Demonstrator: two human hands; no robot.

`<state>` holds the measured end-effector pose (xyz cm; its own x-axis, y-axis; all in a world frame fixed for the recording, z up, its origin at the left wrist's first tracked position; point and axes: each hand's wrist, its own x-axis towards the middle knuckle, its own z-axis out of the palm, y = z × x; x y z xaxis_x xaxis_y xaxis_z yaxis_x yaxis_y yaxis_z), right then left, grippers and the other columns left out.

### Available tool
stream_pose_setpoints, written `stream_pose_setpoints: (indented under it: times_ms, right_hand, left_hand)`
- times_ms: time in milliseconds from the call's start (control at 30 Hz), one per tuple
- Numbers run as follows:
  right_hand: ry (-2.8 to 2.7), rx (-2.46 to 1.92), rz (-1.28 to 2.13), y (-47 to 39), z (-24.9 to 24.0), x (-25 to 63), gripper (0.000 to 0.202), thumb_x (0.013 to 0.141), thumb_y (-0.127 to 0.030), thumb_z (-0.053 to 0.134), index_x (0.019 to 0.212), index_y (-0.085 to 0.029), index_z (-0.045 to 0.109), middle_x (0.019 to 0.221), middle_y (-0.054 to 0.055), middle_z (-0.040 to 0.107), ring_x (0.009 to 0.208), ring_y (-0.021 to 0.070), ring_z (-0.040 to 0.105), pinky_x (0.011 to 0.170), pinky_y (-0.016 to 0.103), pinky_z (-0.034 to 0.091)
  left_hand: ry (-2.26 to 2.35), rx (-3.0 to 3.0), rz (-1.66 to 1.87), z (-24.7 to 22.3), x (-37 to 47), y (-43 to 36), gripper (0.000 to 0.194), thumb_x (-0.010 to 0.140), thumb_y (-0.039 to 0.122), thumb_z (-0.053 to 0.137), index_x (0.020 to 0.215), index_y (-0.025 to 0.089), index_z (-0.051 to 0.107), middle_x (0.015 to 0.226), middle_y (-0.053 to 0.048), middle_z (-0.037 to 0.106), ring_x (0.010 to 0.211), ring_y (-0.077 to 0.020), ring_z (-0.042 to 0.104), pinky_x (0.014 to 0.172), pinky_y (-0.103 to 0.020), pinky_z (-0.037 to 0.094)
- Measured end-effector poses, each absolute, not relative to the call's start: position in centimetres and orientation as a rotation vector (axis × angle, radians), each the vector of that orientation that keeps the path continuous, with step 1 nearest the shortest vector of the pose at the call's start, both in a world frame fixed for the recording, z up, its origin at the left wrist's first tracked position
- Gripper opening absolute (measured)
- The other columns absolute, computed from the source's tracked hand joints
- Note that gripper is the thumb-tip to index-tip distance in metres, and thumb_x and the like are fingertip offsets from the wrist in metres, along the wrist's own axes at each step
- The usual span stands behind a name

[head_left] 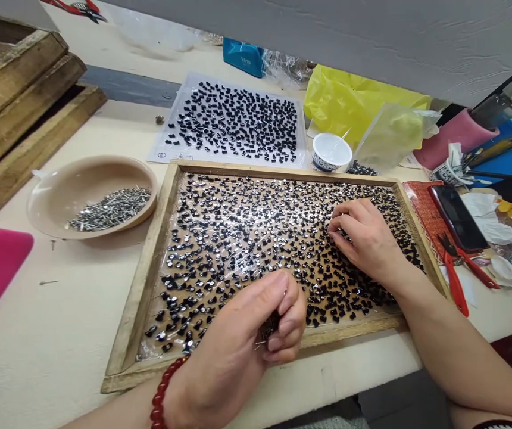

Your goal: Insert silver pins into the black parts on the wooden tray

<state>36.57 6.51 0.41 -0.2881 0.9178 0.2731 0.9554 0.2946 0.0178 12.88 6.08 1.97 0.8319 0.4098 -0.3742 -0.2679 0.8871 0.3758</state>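
Note:
My left hand (256, 328) is curled palm-up above the near edge of a wooden-framed tray (140, 286). Dark pieces with thin metal pins (270, 325) show between its thumb and fingers. Over the right part of the tray, my right hand (361, 238) bends down with thumb and fingertips close together; anything between them is too small to make out. Many small glossy black pieces (233, 262) are spread across the tray's film-covered bottom.
A beige bowl (90, 167) of metal pins (111, 208) stands left of the tray. Behind lies a white sheet with black pieces (238, 119), beside a white cup (331, 152). Stacked wooden frames (24, 89) stand far left. Red-handled cutters (456, 274) and a phone (458, 217) lie right.

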Motion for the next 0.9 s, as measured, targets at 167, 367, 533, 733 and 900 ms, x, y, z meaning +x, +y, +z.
stream_pose_setpoints:
  times_ms: [167,367,533,733,900]
  right_hand:
    - [-2.327,-1.693,-0.229,6.5,0.4,37.1,0.005,0.084,-0.019,0.056,0.081,-0.017,0.060,0.096,0.008,0.060,0.090,0.0199,0.051,0.079,0.036,0.044]
    - [-2.185,-1.441,0.094,4.8,2.6,35.4,0.012,0.080,-0.016,0.064,0.091,-0.017,0.060,0.090,0.007,0.061,0.089,0.0172,0.054,0.081,0.034,0.045]
    - [-2.155,-1.095,0.638,3.0,4.0,32.4,0.008,0.083,-0.017,0.059,0.091,-0.016,0.058,0.079,0.004,0.062,0.077,0.0132,0.055,0.073,0.031,0.044]
    - [-2.059,-1.061,0.701,3.0,3.5,31.9,0.008,0.082,-0.013,0.059,0.090,-0.016,0.059,0.076,0.003,0.062,0.075,0.0122,0.056,0.073,0.031,0.045]
    - [-2.016,-1.011,0.753,3.0,3.5,31.7,0.006,0.082,-0.014,0.059,0.088,-0.015,0.059,0.075,0.003,0.062,0.075,0.0113,0.057,0.073,0.031,0.046]
  left_hand:
    - [0.532,0.348,0.384,2.1,12.9,6.1,0.026,0.094,0.028,0.042,0.072,0.015,0.044,0.070,0.003,0.037,0.055,-0.0062,0.024,0.048,-0.019,0.021]
    - [0.582,0.510,0.358,1.9,12.9,6.0,0.018,0.086,0.030,0.059,0.082,0.015,0.050,0.069,0.005,0.041,0.052,-0.0029,0.033,0.050,-0.018,0.024]
    - [0.593,0.614,0.333,1.7,13.0,5.9,0.021,0.079,0.031,0.069,0.077,0.015,0.055,0.064,0.005,0.044,0.052,-0.0040,0.038,0.050,-0.018,0.027]
    - [0.565,0.653,0.302,1.5,13.0,6.1,0.023,0.077,0.032,0.070,0.075,0.016,0.054,0.062,0.006,0.046,0.050,-0.0044,0.038,0.049,-0.018,0.028]
    - [0.572,0.660,0.289,1.3,12.9,6.0,0.023,0.078,0.035,0.068,0.076,0.016,0.054,0.062,0.005,0.047,0.051,-0.0048,0.039,0.050,-0.018,0.028]
